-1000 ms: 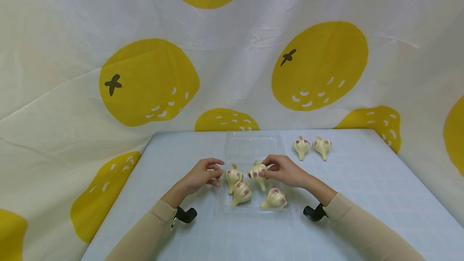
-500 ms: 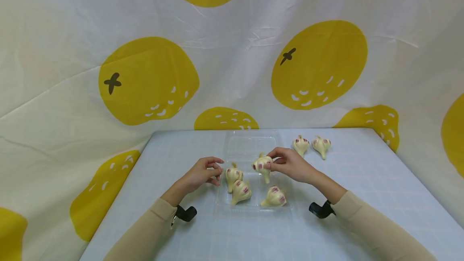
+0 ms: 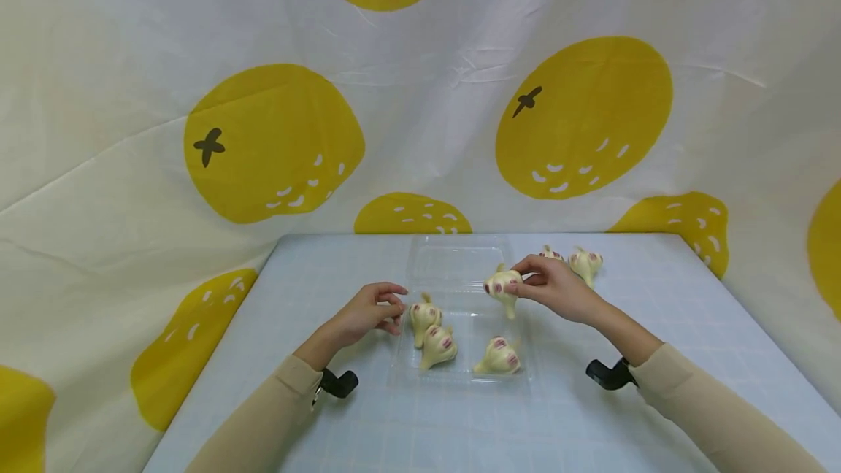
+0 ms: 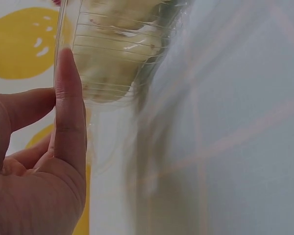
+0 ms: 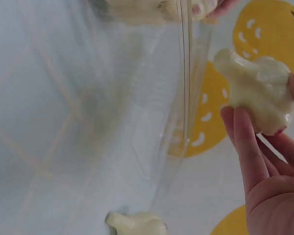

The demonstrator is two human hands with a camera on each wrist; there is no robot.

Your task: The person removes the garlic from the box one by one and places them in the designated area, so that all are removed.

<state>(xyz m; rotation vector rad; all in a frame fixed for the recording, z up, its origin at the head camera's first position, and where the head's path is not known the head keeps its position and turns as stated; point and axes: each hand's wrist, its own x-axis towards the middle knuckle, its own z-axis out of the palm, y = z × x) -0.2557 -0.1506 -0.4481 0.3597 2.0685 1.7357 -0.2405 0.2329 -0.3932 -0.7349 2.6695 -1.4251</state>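
Observation:
My right hand (image 3: 555, 287) pinches a cream garlic bulb (image 3: 502, 288) with purple patches, raised above the right side of a clear plastic clamshell box (image 3: 469, 379). In the right wrist view the thumb and fingertips hold this garlic bulb (image 5: 262, 88) by its sides, beyond the box wall. Two garlic bulbs lean together at the left inside the box, and one garlic bulb (image 3: 499, 356) lies at its front right. My left hand (image 3: 368, 314) is at the box's left edge; in the left wrist view its thumb and forefinger pinch the rim of the box (image 4: 110, 63).
The clear lid (image 3: 456, 263) lies opened out behind the box. Another garlic bulb (image 3: 586, 263) sits at the back right of the table, beside one partly hidden by my right hand. A lemon-print cloth (image 3: 427, 130) hangs behind the table.
The right hand has lifted the garlic bulb from the box and carried it up and to the right, now covering part of a bulb at the back. The left hand stays put.

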